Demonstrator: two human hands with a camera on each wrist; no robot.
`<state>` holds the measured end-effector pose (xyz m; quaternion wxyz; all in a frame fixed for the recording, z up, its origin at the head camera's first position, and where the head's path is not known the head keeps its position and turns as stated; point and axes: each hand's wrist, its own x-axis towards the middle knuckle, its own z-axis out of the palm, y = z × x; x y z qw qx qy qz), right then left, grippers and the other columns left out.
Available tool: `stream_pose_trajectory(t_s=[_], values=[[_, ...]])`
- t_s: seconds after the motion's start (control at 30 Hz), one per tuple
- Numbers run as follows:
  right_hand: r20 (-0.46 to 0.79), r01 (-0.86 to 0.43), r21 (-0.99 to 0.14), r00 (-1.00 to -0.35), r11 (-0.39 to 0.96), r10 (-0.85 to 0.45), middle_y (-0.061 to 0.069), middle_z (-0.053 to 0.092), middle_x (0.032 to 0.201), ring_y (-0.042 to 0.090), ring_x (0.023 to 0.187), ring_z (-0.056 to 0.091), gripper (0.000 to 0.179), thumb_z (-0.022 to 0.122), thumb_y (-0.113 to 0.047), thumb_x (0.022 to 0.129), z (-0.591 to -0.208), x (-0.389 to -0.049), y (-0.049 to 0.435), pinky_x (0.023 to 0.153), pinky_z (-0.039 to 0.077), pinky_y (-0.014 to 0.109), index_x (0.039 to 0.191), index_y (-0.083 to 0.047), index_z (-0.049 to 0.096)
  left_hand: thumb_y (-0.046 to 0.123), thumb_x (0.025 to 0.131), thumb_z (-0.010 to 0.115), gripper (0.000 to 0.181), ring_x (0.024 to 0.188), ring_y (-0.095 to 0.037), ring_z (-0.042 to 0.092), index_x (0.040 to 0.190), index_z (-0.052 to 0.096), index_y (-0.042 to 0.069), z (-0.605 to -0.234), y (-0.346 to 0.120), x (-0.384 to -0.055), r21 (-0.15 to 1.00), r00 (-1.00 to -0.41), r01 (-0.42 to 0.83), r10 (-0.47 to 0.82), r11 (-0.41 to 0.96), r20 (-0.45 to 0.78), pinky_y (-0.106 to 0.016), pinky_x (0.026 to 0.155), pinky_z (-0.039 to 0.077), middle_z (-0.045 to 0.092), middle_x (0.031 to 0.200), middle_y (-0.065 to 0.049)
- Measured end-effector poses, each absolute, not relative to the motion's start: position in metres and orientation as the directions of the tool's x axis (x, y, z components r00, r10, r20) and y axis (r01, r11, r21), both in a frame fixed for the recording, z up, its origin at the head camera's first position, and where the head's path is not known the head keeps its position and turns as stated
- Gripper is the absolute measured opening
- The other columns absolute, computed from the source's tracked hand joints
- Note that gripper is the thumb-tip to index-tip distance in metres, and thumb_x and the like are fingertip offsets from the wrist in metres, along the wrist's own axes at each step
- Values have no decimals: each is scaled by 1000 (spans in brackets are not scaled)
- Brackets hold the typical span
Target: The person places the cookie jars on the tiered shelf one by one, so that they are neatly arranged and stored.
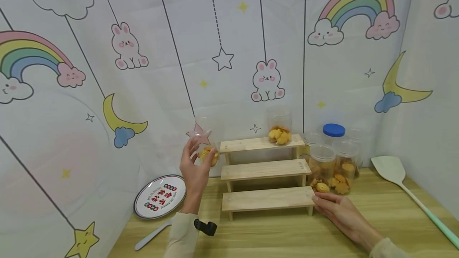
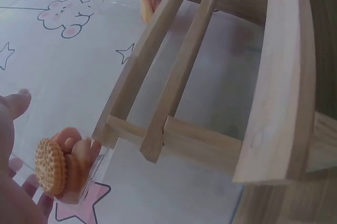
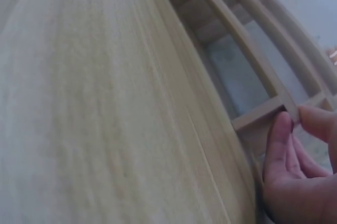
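Note:
My left hand (image 1: 195, 172) holds a clear plastic jar (image 1: 205, 146) just off the left end of the wooden three-step rack (image 1: 265, 199). Biscuits (image 2: 51, 167) lie in the bottom of that jar, a round ridged one at the front. At the rack's lowest step, my right hand (image 1: 342, 216) pinches the right end between thumb and fingers; the right wrist view shows this grip on the corner (image 3: 289, 109). On the top step, toward its right end, stands another clear jar with biscuits (image 1: 279, 133).
Several clear jars (image 1: 322, 158) with biscuits crowd behind the rack's right side, one with a blue lid (image 1: 334, 130). A pale spatula with a green handle (image 1: 405, 182) lies at far right. On the left are a printed plate (image 1: 143, 206) and a light-handled utensil (image 1: 152, 237).

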<state>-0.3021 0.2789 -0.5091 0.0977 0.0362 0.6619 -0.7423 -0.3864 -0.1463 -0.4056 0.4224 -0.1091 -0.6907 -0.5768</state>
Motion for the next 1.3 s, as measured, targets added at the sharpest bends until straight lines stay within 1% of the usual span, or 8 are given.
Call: stream_pose_trajectory(t_s=[0.17, 0.3, 0.6, 0.8, 0.93, 1.0, 1.13, 1.3], values=[[-175, 183, -980, -980, -83, -100, 9, 57, 153, -1, 115, 69, 77, 72, -29, 107, -510, -302, 277, 106, 58, 27, 161, 13, 36, 21, 89, 93, 77, 137, -46, 59, 155, 56, 6, -395, -139, -395, 645, -542, 673, -354, 362, 763, -64, 112, 50, 61, 151, -20], [-169, 178, -981, -980, -75, -109, 12, 54, 157, 0, 116, 68, 77, 71, -29, 108, -511, -301, 277, 106, 58, 28, 161, 13, 35, 22, 89, 93, 78, 137, -44, 58, 155, 56, 8, -383, -133, -398, 658, -546, 685, -379, 313, 747, -63, 114, 49, 61, 152, -17], [-167, 175, -983, -979, -59, -114, 16, 50, 160, 0, 117, 68, 78, 70, -31, 108, -512, -301, 278, 107, 58, 29, 161, 13, 34, 27, 93, 89, 77, 131, -44, 65, 158, 53, 6, -369, -108, -414, 723, -652, 663, -325, 195, 686, -53, 112, 55, 63, 146, -23], [-175, 182, -981, -979, -71, -101, 13, 52, 158, 1, 116, 69, 77, 71, -30, 107, -512, -301, 277, 106, 58, 28, 161, 12, 36, 38, 95, 87, 78, 135, -35, 66, 159, 53, 9, -377, -84, -429, 786, -736, 599, -281, 156, 617, -53, 112, 56, 66, 149, -15], [-169, 178, -981, -980, -77, -109, 14, 51, 159, 2, 117, 69, 77, 71, -30, 107, -513, -301, 276, 106, 58, 28, 161, 13, 35, 46, 94, 85, 77, 137, -25, 66, 158, 55, 15, -381, -72, -438, 803, -776, 563, -209, 195, 595, -48, 116, 53, 67, 151, -6], [-171, 180, -980, -980, -85, -107, 14, 52, 159, 2, 116, 69, 77, 71, -29, 108, -513, -301, 276, 106, 58, 28, 161, 13, 35, 48, 94, 84, 79, 140, -22, 65, 159, 54, 15, -381, -70, -440, 795, -783, 559, -166, 235, 599, -42, 117, 52, 66, 154, -5], [-168, 178, -979, -980, -95, -103, 9, 58, 151, 2, 115, 70, 77, 71, -28, 108, -513, -302, 276, 105, 59, 28, 162, 13, 34, 46, 95, 83, 85, 143, -22, 62, 165, 46, 15, -379, -72, -439, 745, -782, 557, -69, 368, 619, -37, 115, 52, 62, 157, -11], [-167, 176, -979, -982, -104, -91, 2, 62, 142, 3, 113, 71, 77, 71, -27, 108, -514, -302, 278, 104, 59, 27, 162, 13, 34, 38, 91, 87, 90, 132, -28, 70, 165, 45, 8, -378, -77, -437, 663, -791, 540, 43, 518, 610, -40, 106, 59, 69, 145, -18]])
